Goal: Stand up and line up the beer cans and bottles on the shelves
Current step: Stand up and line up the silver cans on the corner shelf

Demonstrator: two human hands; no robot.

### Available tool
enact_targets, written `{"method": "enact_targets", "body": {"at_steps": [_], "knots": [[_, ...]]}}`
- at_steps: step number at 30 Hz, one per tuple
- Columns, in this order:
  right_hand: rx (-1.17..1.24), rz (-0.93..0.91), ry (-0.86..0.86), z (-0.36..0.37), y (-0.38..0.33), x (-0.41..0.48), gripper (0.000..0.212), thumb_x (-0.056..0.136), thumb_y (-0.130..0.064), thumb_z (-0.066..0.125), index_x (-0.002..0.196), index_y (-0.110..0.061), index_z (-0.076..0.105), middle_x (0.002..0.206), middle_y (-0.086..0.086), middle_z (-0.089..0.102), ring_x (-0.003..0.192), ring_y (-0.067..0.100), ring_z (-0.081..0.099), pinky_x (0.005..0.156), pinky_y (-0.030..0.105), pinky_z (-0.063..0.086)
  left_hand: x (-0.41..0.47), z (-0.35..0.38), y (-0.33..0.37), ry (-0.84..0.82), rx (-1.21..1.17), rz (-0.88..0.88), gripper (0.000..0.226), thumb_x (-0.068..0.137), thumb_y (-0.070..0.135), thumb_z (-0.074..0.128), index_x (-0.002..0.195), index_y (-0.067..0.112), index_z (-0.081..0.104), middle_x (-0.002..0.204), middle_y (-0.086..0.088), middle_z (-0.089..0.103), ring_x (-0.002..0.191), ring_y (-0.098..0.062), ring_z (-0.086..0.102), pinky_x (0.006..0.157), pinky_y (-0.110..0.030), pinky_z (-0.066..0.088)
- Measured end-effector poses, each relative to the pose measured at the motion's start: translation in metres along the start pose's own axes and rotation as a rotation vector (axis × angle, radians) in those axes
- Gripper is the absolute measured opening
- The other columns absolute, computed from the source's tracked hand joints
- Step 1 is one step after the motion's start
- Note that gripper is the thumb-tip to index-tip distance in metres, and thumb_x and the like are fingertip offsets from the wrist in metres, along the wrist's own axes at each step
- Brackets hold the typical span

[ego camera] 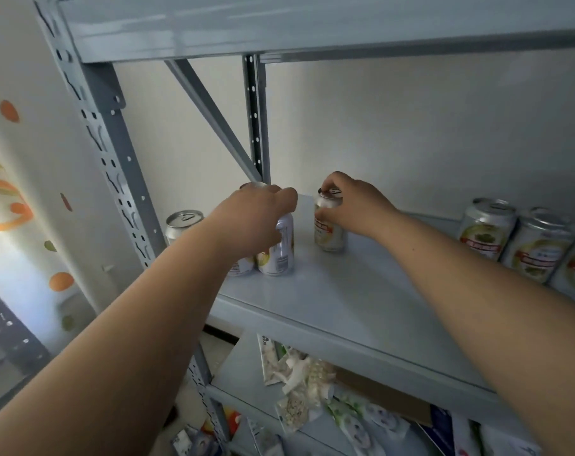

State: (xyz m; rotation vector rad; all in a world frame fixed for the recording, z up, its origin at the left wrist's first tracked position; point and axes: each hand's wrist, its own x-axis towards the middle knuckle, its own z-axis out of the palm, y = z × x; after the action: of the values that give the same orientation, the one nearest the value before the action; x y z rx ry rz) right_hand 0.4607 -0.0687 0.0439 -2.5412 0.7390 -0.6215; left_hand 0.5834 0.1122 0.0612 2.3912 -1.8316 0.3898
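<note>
Here, you reach both bare arms into a tall grey steel shelving unit (pixel 108 153) and over its pale grey middle shelf board (pixel 362 307). Toward six o'clock, a heap of white-and-green plastic snack packets (pixel 299 383) lies on the shelf below. At three o'clock on the board, a row of three upright silver cans (pixel 536 245) with yellow-and-red labels stands shoulder to shoulder. Near the back of the board, your right hand (pixel 355 209) grips a fourth yellow-and-red labelled can (pixel 329 235), which stands upright, with fingers curled over its top and thumb on its side. At its nine o'clock, near but apart, your left hand (pixel 253 222) is curled from above round an upright white-and-silver can (pixel 281 251). Farther toward nine o'clock, behind your left forearm, a plain silver can (pixel 182 223) stands beside the front post.
</note>
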Motion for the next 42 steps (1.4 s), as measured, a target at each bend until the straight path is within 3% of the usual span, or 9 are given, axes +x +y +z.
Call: {"method": "enact_targets", "body": {"at_steps": [5,9,13,18,29,31,35,38,42], "knots": [[-0.112,0.036,-0.052,-0.036,0.018,-0.033,0.033,0.081,-0.04,0.07,0.108,-0.03,0.054,0.104,-0.003,0.062,0.092,0.02,0.059,0.074,0.031,0.05,0.018,-0.006,0.011,-0.051,-0.1,0.023,0.04,0.084,0.035,0.065,0.122,0.042,0.054,0.118,0.009,0.055,0.113,-0.023,0.048,0.09,-0.036,0.043],[-0.176,0.035,-0.041,-0.058,0.033,-0.056,0.032,0.075,-0.038,0.072,0.101,-0.033,0.053,0.101,0.001,0.059,0.088,0.02,0.06,0.076,0.036,0.054,0.041,0.0,0.032,-0.021,-0.141,0.029,0.026,0.085,0.033,0.062,0.11,0.037,0.056,0.108,0.008,0.051,0.101,-0.019,0.052,0.064,-0.028,0.034],[-0.274,0.008,-0.046,-0.071,0.042,-0.072,0.034,0.075,-0.04,0.071,0.102,-0.035,0.051,0.102,0.0,0.051,0.088,0.021,0.057,0.078,0.037,0.052,0.057,0.002,0.049,-0.043,-0.198,0.061,0.021,0.085,0.027,0.068,0.102,0.03,0.057,0.105,0.009,0.048,0.084,-0.013,0.056,0.059,-0.022,0.038],[-0.322,-0.025,-0.014,-0.076,0.05,-0.083,0.037,0.078,-0.038,0.07,0.11,-0.034,0.053,0.104,0.001,0.054,0.093,0.022,0.057,0.083,0.039,0.051,0.067,0.002,0.058,-0.076,-0.178,0.133,0.022,0.082,0.023,0.071,0.1,0.025,0.058,0.102,0.008,0.047,0.088,-0.016,0.057,0.069,-0.028,0.047],[-0.486,-0.051,-0.028,-0.096,0.065,-0.082,0.039,0.077,-0.035,0.068,0.114,-0.032,0.058,0.105,-0.006,0.06,0.11,0.02,0.05,0.088,0.041,0.048,0.085,0.048,0.09,0.271,-0.468,0.115,0.038,0.074,0.018,0.078,0.105,0.008,0.057,0.098,-0.007,0.043,0.087,-0.036,0.051,0.079,-0.039,0.044],[-0.528,-0.069,-0.02,-0.097,0.067,-0.084,0.037,0.079,-0.033,0.068,0.115,-0.03,0.058,0.1,-0.007,0.057,0.111,0.021,0.051,0.092,0.039,0.043,0.087,0.052,0.093,0.252,-0.505,0.133,0.045,0.073,0.015,0.078,0.112,0.011,0.055,0.108,-0.008,0.041,0.088,-0.033,0.05,0.083,-0.039,0.046],[-0.555,-0.011,-0.026,-0.1,0.073,-0.089,0.037,0.086,-0.034,0.065,0.122,-0.03,0.054,0.124,-0.007,0.057,0.141,0.025,0.033,0.114,0.052,0.022,0.088,0.055,0.098,0.233,-0.531,0.164,0.049,0.075,0.006,0.071,0.119,0.017,0.053,0.114,-0.001,0.035,0.086,-0.029,0.055,0.077,-0.038,0.052],[-0.576,-0.001,-0.013,-0.101,0.077,-0.089,0.038,0.088,-0.036,0.063,0.124,-0.032,0.053,0.106,-0.009,0.056,0.128,0.022,0.042,0.113,0.054,0.023,0.089,0.057,0.104,0.236,-0.544,0.178,0.05,0.075,0.007,0.073,0.121,0.018,0.054,0.118,-0.005,0.038,0.094,-0.032,0.055,0.082,-0.04,0.052],[-0.607,0.011,0.004,-0.102,0.082,-0.088,0.039,0.09,-0.034,0.061,0.128,-0.032,0.053,0.121,-0.005,0.061,0.132,0.023,0.039,0.116,0.057,0.016,0.091,0.063,0.112,0.247,-0.571,0.183,0.053,0.075,0.009,0.074,0.122,0.023,0.054,0.122,-0.008,0.04,0.1,-0.035,0.055,0.085,-0.047,0.053]]}}
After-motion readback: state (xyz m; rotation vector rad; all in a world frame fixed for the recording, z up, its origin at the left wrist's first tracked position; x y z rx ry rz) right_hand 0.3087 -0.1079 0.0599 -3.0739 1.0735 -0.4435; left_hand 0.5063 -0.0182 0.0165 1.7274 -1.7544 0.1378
